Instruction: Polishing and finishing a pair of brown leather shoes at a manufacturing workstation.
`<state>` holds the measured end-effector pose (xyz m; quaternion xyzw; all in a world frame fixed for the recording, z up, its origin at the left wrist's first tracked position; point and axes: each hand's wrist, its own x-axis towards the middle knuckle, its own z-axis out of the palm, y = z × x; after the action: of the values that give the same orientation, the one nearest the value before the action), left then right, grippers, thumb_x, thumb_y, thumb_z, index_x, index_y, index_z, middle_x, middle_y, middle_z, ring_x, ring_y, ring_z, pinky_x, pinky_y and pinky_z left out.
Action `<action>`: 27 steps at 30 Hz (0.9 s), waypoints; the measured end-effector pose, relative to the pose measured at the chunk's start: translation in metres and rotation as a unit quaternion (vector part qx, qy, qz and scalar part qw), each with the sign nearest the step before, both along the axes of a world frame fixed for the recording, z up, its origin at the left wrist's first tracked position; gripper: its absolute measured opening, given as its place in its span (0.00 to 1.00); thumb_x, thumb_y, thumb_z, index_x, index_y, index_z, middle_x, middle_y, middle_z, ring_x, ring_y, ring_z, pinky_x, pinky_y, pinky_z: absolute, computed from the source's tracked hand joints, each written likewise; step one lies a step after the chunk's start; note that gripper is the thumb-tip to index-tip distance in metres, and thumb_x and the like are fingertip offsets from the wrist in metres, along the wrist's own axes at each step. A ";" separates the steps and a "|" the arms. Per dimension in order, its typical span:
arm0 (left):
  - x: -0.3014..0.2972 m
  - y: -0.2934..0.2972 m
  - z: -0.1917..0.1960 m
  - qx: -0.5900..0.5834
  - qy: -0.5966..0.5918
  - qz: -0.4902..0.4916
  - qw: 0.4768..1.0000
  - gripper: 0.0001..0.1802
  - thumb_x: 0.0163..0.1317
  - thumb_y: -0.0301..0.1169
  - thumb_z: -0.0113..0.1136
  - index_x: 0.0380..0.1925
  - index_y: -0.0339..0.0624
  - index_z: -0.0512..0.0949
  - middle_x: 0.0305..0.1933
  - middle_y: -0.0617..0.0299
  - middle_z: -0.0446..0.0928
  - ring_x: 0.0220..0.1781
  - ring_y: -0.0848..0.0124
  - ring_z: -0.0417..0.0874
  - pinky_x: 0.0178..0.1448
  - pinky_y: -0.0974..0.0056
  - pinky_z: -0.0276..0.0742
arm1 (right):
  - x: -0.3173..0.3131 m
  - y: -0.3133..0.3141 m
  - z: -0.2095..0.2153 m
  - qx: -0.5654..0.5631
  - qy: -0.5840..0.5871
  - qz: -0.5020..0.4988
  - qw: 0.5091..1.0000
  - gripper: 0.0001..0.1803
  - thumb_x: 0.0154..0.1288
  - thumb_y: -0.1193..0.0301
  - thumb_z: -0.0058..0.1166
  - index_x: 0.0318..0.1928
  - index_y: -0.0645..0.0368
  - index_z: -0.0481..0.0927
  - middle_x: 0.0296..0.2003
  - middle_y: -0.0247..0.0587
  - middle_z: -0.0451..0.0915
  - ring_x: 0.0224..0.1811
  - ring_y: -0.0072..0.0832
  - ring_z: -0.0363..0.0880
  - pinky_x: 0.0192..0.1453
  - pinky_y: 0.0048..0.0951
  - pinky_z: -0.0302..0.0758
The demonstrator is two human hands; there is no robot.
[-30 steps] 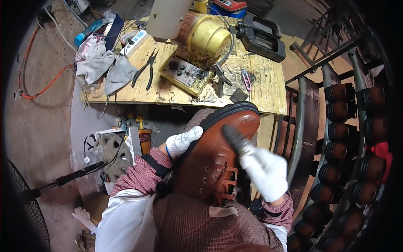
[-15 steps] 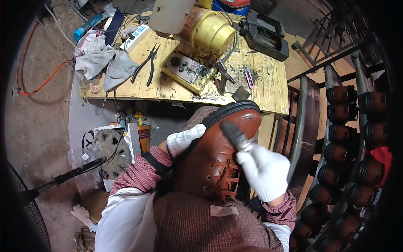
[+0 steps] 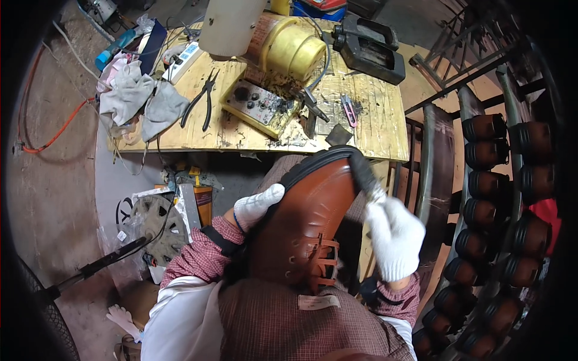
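A reddish-brown leather lace-up shoe with a black sole rests across my lap, toe pointing away. My left hand, in a white knit glove, closes on the sole's left edge and steadies the shoe. My right hand, gloved alike, is closed round the handle of a dark-headed brush. The brush head lies along the right side of the toe, where sole and upper meet. Most of its handle is hidden in my fist.
Ahead stands a wooden worktable with black pliers, a control box, a yellow container, a black jug and grey rags. Racks of brown shoes line the right. A fan guard sits lower left.
My right hand has moved the brush from the top of the toe rightward and away to the toe's right edge. The shoe has turned, showing less of its top; my left hand still holds it.
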<state>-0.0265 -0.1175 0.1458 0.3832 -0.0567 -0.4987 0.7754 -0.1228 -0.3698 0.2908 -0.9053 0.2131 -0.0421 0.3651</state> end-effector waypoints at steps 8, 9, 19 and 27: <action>-0.009 0.010 0.007 0.068 -0.009 0.035 0.997 0.57 0.70 0.73 0.52 0.81 0.36 0.60 0.81 0.47 0.67 0.81 0.56 0.69 0.85 0.50 0.64 | -0.001 -0.013 -0.006 0.228 0.043 -0.021 0.972 0.11 0.75 0.67 0.64 0.44 0.65 0.87 0.23 0.34 0.83 0.22 0.17 0.80 0.29 0.25 0.76; -0.009 0.011 0.006 0.070 -0.035 0.032 0.996 0.58 0.69 0.75 0.51 0.81 0.35 0.60 0.81 0.47 0.67 0.81 0.56 0.69 0.85 0.51 0.64 | -0.002 -0.012 -0.006 0.238 0.056 -0.023 0.969 0.12 0.76 0.67 0.64 0.44 0.65 0.87 0.23 0.34 0.83 0.22 0.16 0.80 0.29 0.24 0.76; -0.012 0.021 -0.054 -0.008 0.076 0.049 0.996 0.57 0.67 0.76 0.52 0.81 0.42 0.62 0.83 0.51 0.65 0.80 0.54 0.69 0.85 0.43 0.63 | 0.004 -0.019 -0.020 0.233 0.066 0.036 0.970 0.15 0.76 0.62 0.63 0.43 0.64 0.88 0.24 0.39 0.84 0.22 0.22 0.84 0.29 0.27 0.78; 0.012 0.067 -0.077 -0.092 0.089 0.272 0.954 0.55 0.70 0.76 0.48 0.81 0.42 0.62 0.79 0.48 0.70 0.75 0.55 0.76 0.80 0.42 0.70 | 0.060 -0.067 -0.107 0.245 0.044 -0.170 0.954 0.16 0.78 0.56 0.61 0.47 0.57 0.86 0.20 0.28 0.77 0.16 0.16 0.75 0.19 0.21 0.67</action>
<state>-0.0142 -0.0508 0.0684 0.2652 0.0738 -0.2937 0.9154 -0.0628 -0.4363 0.1840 -0.7395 0.3834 -0.0099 0.5532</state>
